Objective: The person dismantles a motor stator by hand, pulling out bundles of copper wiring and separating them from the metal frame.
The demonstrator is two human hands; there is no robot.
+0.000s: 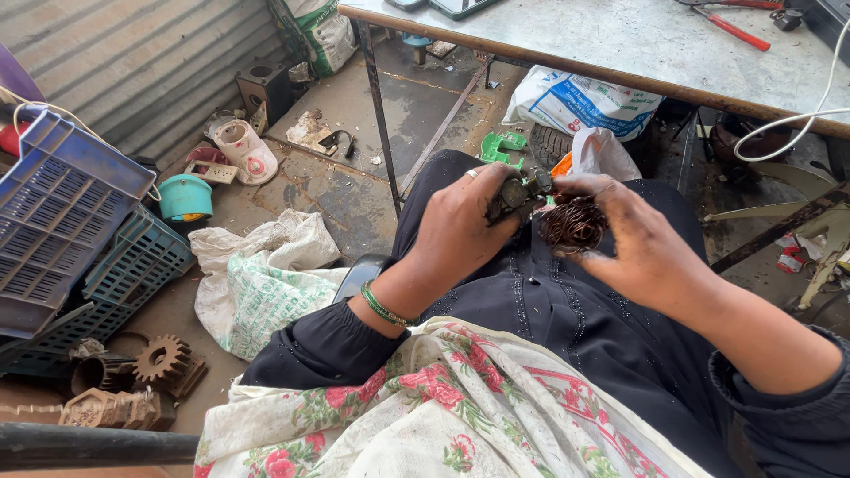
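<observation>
My left hand (465,221) grips a small dark metal tool or motor part (516,192) above my lap, a ring on one finger and green bangles on the wrist. A tangled coil of copper wire (573,223) sits in my right hand (633,239), its fingers curled around it. The dark part and the coil meet between the two hands. Both hands are smeared with grime. A flowered cloth (443,416) covers my lap over dark clothing.
A metal table (620,44) stands ahead with red-handled pliers (730,28) and a white cable (801,115). Blue plastic crates (62,212) lie left; rusty gears (164,358), a white sack (266,283), a teal cap (186,196) and scraps litter the floor.
</observation>
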